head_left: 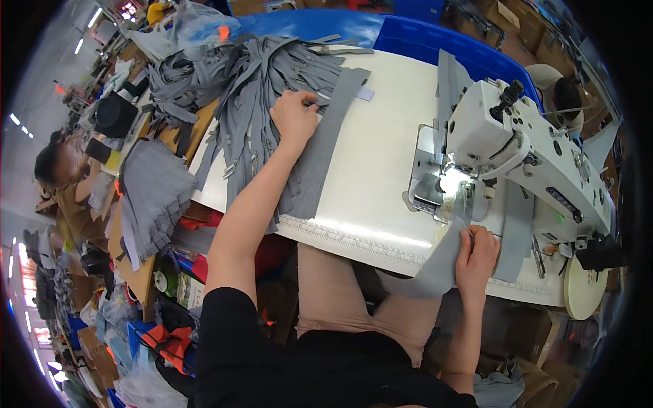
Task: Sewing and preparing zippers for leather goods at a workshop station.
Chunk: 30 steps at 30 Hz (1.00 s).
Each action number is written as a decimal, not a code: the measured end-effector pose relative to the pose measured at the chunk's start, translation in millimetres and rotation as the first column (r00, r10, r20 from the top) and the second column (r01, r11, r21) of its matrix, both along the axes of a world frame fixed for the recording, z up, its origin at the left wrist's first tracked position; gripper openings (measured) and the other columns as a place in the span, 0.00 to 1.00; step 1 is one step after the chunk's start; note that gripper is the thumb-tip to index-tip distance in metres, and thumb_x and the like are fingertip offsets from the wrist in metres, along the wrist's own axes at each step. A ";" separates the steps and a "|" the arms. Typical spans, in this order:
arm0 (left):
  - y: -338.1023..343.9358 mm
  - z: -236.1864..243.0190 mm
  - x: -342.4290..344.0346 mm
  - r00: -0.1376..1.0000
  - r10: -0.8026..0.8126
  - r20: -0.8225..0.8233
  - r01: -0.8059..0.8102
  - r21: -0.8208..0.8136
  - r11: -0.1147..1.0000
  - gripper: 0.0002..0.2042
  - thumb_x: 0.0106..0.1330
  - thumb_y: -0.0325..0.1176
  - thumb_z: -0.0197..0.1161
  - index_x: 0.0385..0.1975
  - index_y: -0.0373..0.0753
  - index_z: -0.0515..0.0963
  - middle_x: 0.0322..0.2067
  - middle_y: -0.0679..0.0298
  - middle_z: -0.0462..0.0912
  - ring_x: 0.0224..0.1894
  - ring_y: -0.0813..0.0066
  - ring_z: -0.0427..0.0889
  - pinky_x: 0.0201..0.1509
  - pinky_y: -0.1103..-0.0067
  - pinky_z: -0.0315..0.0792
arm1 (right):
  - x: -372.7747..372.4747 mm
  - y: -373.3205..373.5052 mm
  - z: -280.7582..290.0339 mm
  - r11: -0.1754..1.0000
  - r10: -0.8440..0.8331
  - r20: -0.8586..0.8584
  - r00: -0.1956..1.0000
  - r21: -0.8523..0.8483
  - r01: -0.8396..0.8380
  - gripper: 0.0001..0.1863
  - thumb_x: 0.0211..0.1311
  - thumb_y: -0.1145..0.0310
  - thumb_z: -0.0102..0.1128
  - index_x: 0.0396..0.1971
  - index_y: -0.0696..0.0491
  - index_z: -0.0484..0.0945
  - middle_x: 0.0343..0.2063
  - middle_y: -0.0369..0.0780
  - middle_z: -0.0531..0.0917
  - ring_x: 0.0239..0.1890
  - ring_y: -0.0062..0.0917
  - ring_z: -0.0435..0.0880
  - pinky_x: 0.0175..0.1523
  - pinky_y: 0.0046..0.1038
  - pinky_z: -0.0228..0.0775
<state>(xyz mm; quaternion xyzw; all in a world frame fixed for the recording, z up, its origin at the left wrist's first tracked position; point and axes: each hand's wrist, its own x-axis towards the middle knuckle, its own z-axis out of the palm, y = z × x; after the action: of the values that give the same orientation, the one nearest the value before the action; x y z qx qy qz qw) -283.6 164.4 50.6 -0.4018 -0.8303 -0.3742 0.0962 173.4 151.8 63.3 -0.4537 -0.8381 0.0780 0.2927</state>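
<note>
One cloth [435, 268] leftward from right grip [478, 258]

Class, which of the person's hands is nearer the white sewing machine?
Right. The right hand, on grey fabric, is just in front of the sewing machine; the left hand is farther left, at the grey strips.

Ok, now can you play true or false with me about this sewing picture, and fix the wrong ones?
1. The right hand has grey fabric in its fingers. True.
2. The left hand is on the sewing machine. False: it is at the pile of grey strips.
3. The machine's light is on. True.
4. The tabletop is green. False: it is white.
5. Ruler marks run along the tabletop's near edge. True.
</note>
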 end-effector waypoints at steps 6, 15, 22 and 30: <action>8.9 -2.0 -6.7 0.974 0.007 -0.224 0.022 0.126 0.992 0.07 0.57 0.30 0.74 0.35 0.48 0.89 0.38 0.63 0.84 0.44 0.60 0.83 0.48 0.65 0.72 | 1.4 0.1 -1.5 1.000 -0.001 0.011 1.000 0.003 0.001 0.07 0.74 0.68 0.58 0.39 0.56 0.78 0.32 0.44 0.79 0.39 0.41 0.76 0.54 0.39 0.64; 8.2 5.9 -20.7 0.978 -0.188 0.091 0.195 -0.074 0.978 0.11 0.56 0.25 0.74 0.39 0.47 0.90 0.40 0.62 0.84 0.44 0.64 0.83 0.47 0.69 0.76 | 0.5 2.0 0.4 1.000 0.018 -0.008 1.000 0.011 -0.018 0.07 0.73 0.68 0.59 0.39 0.56 0.78 0.31 0.45 0.79 0.39 0.41 0.76 0.51 0.40 0.64; -22.4 40.4 79.1 0.923 -0.379 0.060 0.351 0.266 0.898 0.08 0.60 0.24 0.70 0.36 0.44 0.90 0.34 0.60 0.82 0.35 0.63 0.81 0.43 0.72 0.75 | -23.3 -14.6 10.4 0.993 0.103 -0.246 0.964 -0.028 -0.113 0.03 0.68 0.74 0.63 0.37 0.57 0.80 0.51 0.47 0.82 0.51 0.43 0.79 0.55 0.39 0.72; -101.8 21.7 198.9 0.138 -0.598 0.790 0.558 0.437 0.705 0.09 0.69 0.27 0.69 0.44 0.29 0.87 0.30 0.58 0.88 0.32 0.76 0.86 0.37 0.81 0.79 | -64.7 -23.6 7.2 0.892 0.356 -0.342 0.870 -0.155 -0.425 0.05 0.60 0.78 0.70 0.35 0.58 0.83 0.37 0.41 0.85 0.37 0.35 0.83 0.41 0.33 0.75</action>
<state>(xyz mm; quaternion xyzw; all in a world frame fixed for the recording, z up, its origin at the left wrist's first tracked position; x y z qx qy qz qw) -84.8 62.6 72.3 -0.4198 -0.5162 -0.5488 -0.5061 108.6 128.2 70.5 -0.2864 -0.8432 0.2993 0.3427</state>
